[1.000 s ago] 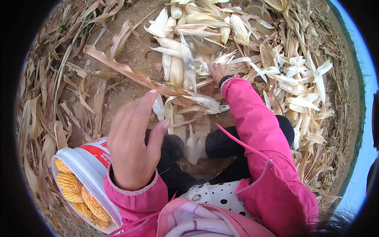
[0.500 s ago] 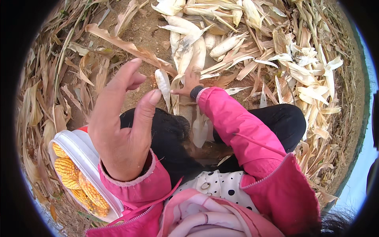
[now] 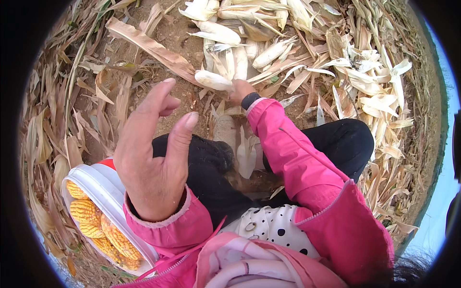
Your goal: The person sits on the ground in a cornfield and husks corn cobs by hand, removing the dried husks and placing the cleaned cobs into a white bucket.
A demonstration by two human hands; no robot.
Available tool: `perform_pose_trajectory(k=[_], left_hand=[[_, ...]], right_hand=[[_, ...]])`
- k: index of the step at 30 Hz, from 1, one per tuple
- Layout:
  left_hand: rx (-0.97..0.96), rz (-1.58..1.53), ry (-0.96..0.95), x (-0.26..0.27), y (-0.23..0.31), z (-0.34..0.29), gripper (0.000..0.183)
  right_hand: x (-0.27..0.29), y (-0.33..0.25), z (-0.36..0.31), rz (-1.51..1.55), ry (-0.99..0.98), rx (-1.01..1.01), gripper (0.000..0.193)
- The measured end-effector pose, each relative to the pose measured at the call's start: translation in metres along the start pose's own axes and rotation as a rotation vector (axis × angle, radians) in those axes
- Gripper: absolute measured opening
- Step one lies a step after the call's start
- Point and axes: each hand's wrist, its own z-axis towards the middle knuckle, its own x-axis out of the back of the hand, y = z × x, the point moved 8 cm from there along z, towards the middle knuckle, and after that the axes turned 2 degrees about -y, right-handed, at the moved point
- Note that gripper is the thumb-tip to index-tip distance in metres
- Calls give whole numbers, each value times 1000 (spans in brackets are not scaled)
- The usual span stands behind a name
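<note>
My right hand reaches forward to a loose pile and is closed around the near end of a pale, husk-covered ear of corn. That ear points to the left, clear of the hand. More husked ears lie just beyond my fingers. My left hand is raised above my left leg, thumb and fingers apart, with nothing between them. Beside its wrist stands a white bucket holding several bare yellow corn cobs.
Dry husks and leaves are heaped on the right, and dried stalks cover the left side. A long brown leaf lies on the bare soil ahead. My bent legs frame the ground between.
My right hand has closed on an ear of corn, which has swung from nearly upright to lying leftward. The left hand stays raised and open, almost in place.
</note>
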Motion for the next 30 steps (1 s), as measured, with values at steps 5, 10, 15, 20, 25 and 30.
perform_pose_trajectory(k=[5, 10, 15, 20, 25, 30], left_hand=[[-25, -20, 2, 0, 2, 0, 38], [-25, -3, -29, -4, 3, 2, 38], [-21, -3, -67, -4, 1, -2, 37], [-55, -3, -61, -5, 4, 1, 37], [-33, -32, -29, -4, 4, 0, 37], [-39, -56, -21, -2, 6, -1, 35]], right_hand=[[57, 62, -9, -487, -87, 9, 72], [4, 89, -26, -402, -367, -3, 88], [-29, 51, -49, -545, -284, 40, 56], [-18, 50, -37, -459, -165, 105, 35], [89, -46, -34, -393, 77, 243, 24], [258, -88, -58, -709, 430, 473, 31]])
